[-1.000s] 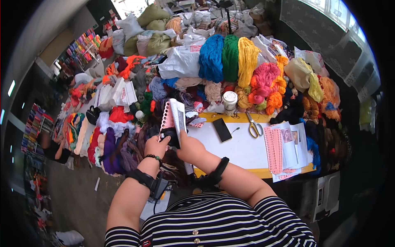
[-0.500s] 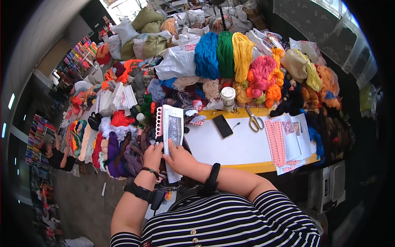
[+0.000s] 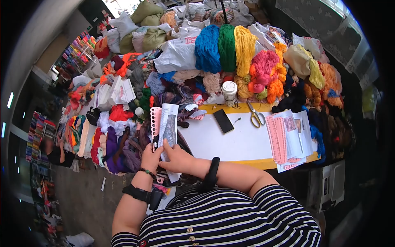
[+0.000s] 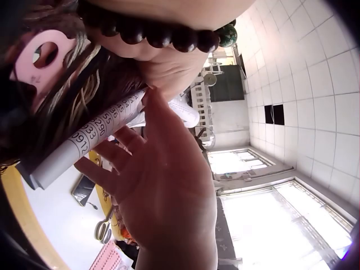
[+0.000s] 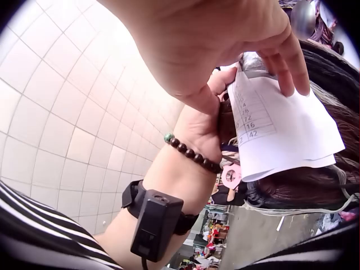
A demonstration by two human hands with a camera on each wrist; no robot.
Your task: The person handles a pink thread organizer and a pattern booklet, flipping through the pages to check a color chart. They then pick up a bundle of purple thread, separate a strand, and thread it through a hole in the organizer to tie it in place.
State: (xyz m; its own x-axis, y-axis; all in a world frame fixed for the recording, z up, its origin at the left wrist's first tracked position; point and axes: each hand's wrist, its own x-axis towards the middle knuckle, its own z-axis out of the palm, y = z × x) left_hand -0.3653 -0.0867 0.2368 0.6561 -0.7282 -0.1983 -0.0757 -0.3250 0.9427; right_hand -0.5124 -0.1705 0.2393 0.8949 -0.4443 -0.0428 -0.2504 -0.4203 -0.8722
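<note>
Left grip (image 3: 151,158) pinches folded sheets (image 3: 168,123), right grip (image 3: 177,159) against them

Head view: the folded sheets rise from between the two grips, tilted, their printed picture facing up. A pink strip with holes (image 3: 155,122) stands just left of the sheets, beyond the left grip. To the right of the right grip is the white-topped desk (image 3: 226,144), with a phone (image 3: 223,121), then scissors (image 3: 257,118) and, farther right, pink perforated cards (image 3: 276,140). A lidded cup (image 3: 229,93) stands beyond the phone, near heaped yarn (image 3: 263,76).

Left wrist view: the right grip is relaxed — fingers nearly straight and touching the sheets, which show columns of numbers. Strands run through a hole of the pink strip.

Right wrist view: the left grip clasps the sheets at their near edge; the right grip's fingers lie over them. Dark strands (image 5: 292,194) hang beneath the sheets, near a beaded bracelet (image 5: 194,154) on the left wrist.
</note>
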